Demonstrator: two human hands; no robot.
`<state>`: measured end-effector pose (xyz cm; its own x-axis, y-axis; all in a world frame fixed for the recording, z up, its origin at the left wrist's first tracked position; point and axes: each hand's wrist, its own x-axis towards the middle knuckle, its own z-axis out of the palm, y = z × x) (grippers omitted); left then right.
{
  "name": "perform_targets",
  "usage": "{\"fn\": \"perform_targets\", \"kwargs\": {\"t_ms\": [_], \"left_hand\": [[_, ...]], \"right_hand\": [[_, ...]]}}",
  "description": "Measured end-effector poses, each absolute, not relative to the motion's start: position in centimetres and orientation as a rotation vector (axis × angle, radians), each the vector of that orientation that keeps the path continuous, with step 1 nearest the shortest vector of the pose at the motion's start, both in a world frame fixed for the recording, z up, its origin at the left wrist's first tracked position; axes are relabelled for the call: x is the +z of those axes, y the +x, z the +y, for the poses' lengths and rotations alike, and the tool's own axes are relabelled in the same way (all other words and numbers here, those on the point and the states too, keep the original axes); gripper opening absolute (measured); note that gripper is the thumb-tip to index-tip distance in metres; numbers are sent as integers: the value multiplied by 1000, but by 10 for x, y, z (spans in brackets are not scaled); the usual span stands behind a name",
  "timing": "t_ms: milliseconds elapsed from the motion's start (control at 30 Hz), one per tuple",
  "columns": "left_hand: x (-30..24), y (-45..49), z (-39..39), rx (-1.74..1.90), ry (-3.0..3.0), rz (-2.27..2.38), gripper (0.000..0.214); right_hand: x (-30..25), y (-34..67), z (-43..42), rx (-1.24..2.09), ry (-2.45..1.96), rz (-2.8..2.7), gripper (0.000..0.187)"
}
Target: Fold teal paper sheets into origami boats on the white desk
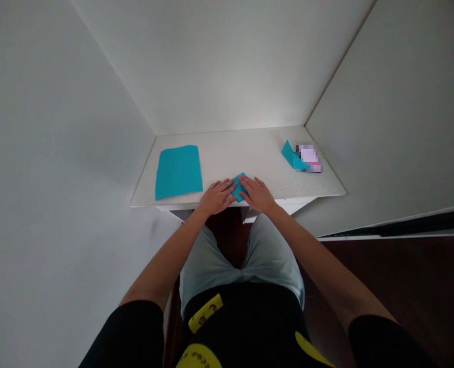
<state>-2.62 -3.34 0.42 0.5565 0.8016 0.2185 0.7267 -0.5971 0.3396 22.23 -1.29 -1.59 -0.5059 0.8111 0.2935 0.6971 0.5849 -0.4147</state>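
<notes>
A small folded piece of teal paper lies near the front edge of a white table. My left hand rests flat on its left side, fingers stretched out. On the paper's right side lies my right hand, also flat with fingers extended and pressing down. Both hands cover part of the paper, so its full shape is hidden.
A larger flat teal sheet lies on the table's left part. At the back right sits another teal piece beside a blurred small object. White walls close in the table on three sides. Dark floor shows at the right.
</notes>
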Motion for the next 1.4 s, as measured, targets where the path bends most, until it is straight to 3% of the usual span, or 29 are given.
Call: {"fn": "perform_targets", "kwargs": {"t_ms": [400,667,1100,1400], "left_hand": [[3,-29,-28,607,2489,1286,64],[5,-30,-20,736,2323,1334,29],[-2,-31,-16,821,2257,1306,14],[-1,-27,-12,835,2206,1467,36]], "right_hand": [[-17,290,-14,413,-1202,-2429,80],[-4,282,-12,450,-1166,-2340,56],[-11,269,-14,461,-1148,-2262,34],[-10,253,-5,275,-1603,-2076,37]]}}
